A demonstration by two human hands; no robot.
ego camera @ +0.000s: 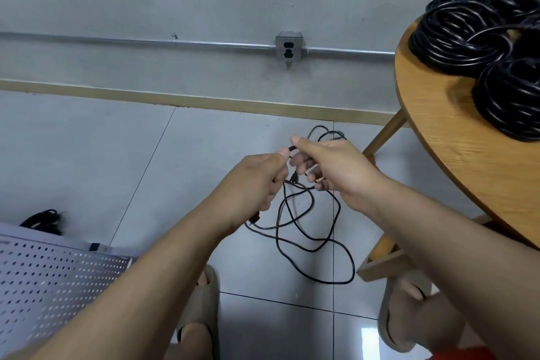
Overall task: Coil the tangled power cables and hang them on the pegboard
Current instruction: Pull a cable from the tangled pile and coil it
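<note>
A thin black power cable point(330, 282) is held in both hands above the grey tiled floor point(87, 155). It is gripped by the left hand point(257, 181), whose fingers are curled round it and whose thumb is pressed against it at the top; a black plug end point(255, 218) is seen hanging just under the heel of that hand. Just beside it, the cable is pinched between the thumb and forefinger of the right hand point(330, 166), with the other fingers curled. Between and below the hands, loose tangled loops are left hanging towards the floor. A pile of thick black coiled cables point(473, 32) is heaped on the round wooden table point(455, 161) at the right. A white perforated metal pegboard point(43, 278) is seen at the lower left, well apart from the hands.
</note>
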